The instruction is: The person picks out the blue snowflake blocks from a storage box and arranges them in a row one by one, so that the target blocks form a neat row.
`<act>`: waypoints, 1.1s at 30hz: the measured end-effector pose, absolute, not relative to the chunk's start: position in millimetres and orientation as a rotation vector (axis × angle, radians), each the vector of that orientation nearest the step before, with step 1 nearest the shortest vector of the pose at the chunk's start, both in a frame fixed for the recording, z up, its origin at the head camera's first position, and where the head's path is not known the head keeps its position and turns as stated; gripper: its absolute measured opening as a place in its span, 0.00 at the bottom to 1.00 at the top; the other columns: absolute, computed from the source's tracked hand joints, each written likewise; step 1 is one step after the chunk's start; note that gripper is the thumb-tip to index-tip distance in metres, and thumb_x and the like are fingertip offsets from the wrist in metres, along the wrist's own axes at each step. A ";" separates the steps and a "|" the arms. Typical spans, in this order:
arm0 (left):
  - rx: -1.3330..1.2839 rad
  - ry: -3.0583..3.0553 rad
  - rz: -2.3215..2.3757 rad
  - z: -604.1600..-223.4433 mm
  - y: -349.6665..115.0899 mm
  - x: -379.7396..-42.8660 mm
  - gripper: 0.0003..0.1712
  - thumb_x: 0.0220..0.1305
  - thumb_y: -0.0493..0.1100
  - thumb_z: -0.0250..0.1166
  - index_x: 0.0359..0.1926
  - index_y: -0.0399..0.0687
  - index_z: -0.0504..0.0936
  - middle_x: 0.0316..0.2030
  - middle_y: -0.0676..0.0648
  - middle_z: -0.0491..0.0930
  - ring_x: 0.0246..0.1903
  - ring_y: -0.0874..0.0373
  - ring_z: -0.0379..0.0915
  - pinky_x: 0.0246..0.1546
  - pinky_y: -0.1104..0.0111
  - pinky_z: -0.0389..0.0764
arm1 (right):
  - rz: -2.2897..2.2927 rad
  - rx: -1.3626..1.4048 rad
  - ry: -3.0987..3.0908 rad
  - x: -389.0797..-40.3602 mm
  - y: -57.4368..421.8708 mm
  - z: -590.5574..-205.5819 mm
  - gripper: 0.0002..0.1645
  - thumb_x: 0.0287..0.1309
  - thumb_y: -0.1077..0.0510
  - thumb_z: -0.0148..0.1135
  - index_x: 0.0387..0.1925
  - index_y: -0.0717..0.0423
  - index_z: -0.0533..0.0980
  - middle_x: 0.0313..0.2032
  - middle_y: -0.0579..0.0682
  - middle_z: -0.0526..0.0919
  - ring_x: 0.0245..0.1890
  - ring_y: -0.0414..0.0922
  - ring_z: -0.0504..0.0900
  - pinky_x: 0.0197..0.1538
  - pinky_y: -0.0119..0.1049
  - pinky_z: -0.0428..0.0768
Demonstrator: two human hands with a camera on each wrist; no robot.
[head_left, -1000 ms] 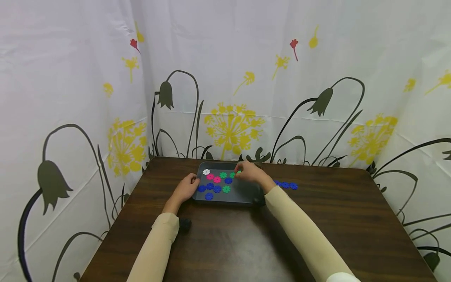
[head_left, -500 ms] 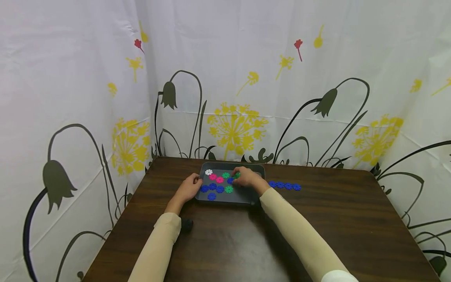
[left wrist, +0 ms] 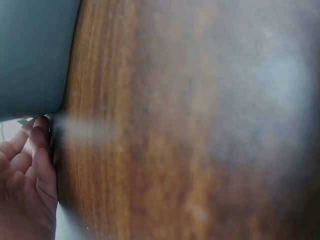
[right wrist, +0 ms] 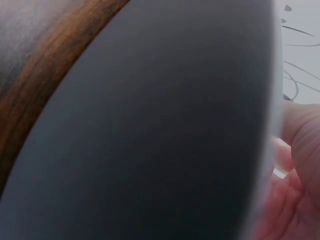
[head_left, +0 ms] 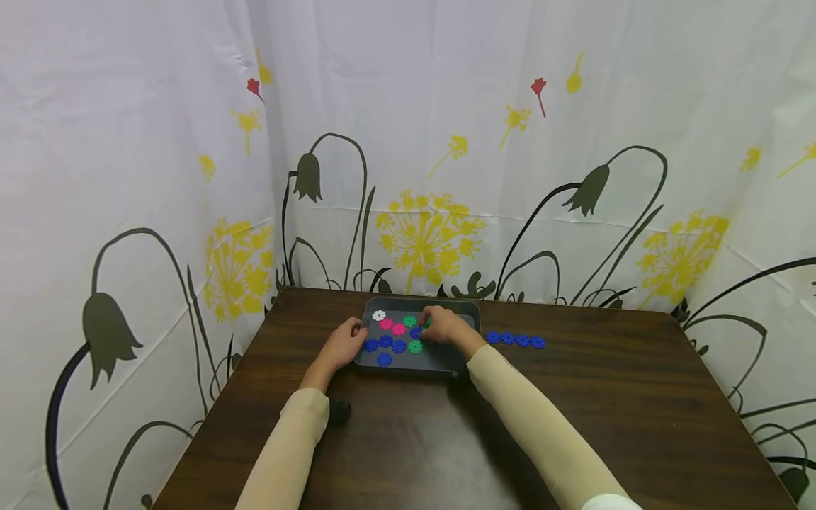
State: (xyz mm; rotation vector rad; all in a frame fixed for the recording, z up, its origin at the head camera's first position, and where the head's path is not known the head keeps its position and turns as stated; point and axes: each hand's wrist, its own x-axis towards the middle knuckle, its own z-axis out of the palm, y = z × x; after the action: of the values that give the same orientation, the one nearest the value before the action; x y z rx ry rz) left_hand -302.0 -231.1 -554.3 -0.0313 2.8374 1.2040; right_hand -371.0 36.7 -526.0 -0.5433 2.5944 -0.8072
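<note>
A dark grey tray (head_left: 440, 358) lies at the back of the table with small notched, flower-shaped discs in it. My left hand (head_left: 344, 343) holds the tray's left rim; in the left wrist view its fingers curl against the outer wall. Over the tray's right half, my right hand (head_left: 444, 327) pinches a green disc (head_left: 428, 322), mostly covered by the fingers. A blue disc (head_left: 416, 331) lies right by the fingertips. Farther left in the tray are a white disc (head_left: 379, 315), pink discs (head_left: 398, 329), green discs (head_left: 415, 346) and several blue discs (head_left: 385, 341).
Right of the tray, several blue discs (head_left: 523, 341) form a row on the brown wooden table (head_left: 605, 397). A dark round object (head_left: 340, 412) shows beside the left forearm. A flower-patterned curtain (head_left: 421, 85) hangs behind the table.
My right hand has come down and slightly toward me in the tray, with green at its fingertips. The left hand stays at the tray rim. The head view has shifted a little.
</note>
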 end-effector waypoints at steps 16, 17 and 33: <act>0.009 2.828 1.237 -572.2 -242.4 -316.8 0.24 0.81 0.54 0.54 0.63 0.42 0.78 0.42 0.45 0.79 0.42 0.51 0.75 0.46 0.59 0.76 | -0.705 -0.573 2.637 -370.5 33.7 -526.0 0.16 0.69 0.57 0.71 0.56 0.48 0.84 0.53 0.54 0.86 0.40 0.48 0.81 0.47 0.45 0.79; -0.034 2.830 1.212 -571.4 -240.5 -318.0 0.24 0.81 0.53 0.53 0.63 0.41 0.78 0.42 0.44 0.80 0.42 0.51 0.76 0.45 0.58 0.76 | -0.711 -0.572 2.628 -370.5 33.8 -525.8 0.16 0.68 0.57 0.71 0.56 0.49 0.84 0.53 0.55 0.86 0.41 0.49 0.81 0.47 0.45 0.79; 0.013 2.840 1.238 -604.9 -255.0 -339.8 0.26 0.80 0.58 0.55 0.62 0.43 0.79 0.41 0.46 0.80 0.39 0.52 0.75 0.41 0.59 0.74 | -0.816 -0.536 2.595 -375.4 38.7 -530.7 0.15 0.63 0.56 0.75 0.42 0.58 0.77 0.41 0.51 0.80 0.38 0.44 0.75 0.45 0.37 0.76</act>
State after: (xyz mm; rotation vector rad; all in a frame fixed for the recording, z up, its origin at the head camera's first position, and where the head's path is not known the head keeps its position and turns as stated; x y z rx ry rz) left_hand -339.8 -255.0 -604.9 0.0135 2.8401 1.2383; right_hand -375.4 38.7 -530.7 -0.5364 2.5953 -0.8164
